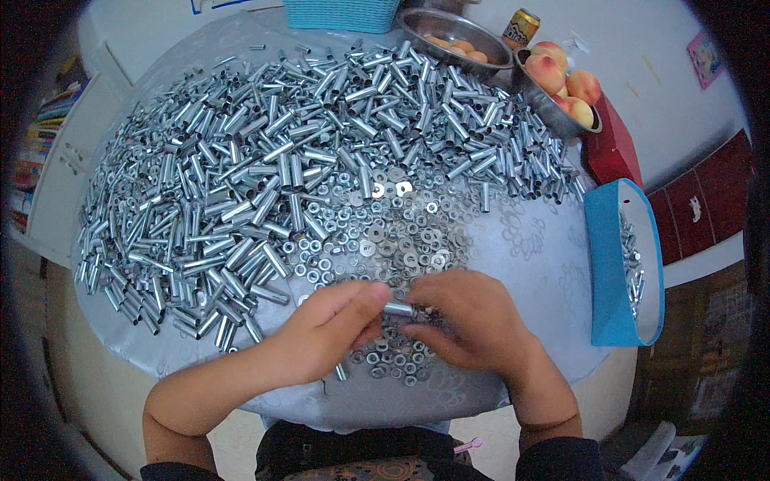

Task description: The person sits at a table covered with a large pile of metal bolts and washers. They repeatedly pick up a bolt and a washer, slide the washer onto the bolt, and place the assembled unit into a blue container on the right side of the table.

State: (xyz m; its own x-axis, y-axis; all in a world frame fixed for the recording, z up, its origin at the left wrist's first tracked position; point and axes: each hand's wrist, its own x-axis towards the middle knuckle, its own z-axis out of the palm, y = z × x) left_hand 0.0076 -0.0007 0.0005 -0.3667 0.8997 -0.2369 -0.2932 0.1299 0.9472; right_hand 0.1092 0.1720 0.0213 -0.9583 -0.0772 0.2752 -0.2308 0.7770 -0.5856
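My left hand (325, 325) is closed, its thumb and fingers pinching a shiny metal sleeve (398, 309) that points to the right. At the sleeve's right end is my right hand (477, 321), its fingers curled round small parts I cannot make out; it is slightly blurred. Beneath both hands and beyond them lie loose hex nuts and flat washers (409, 248). A large heap of metal sleeves (265, 152) spreads over the left and far side of the table. One more sleeve (342, 372) shows below my left hand.
A blue fabric bin (603, 264) with metal parts inside stands at the table's right edge. Along the far right are a metal bowl of eggs (417, 32), a bowl of peaches (581, 127), a yellow can (521, 29) and a red box (613, 148). A light-blue basket (341, 14) sits at the back.
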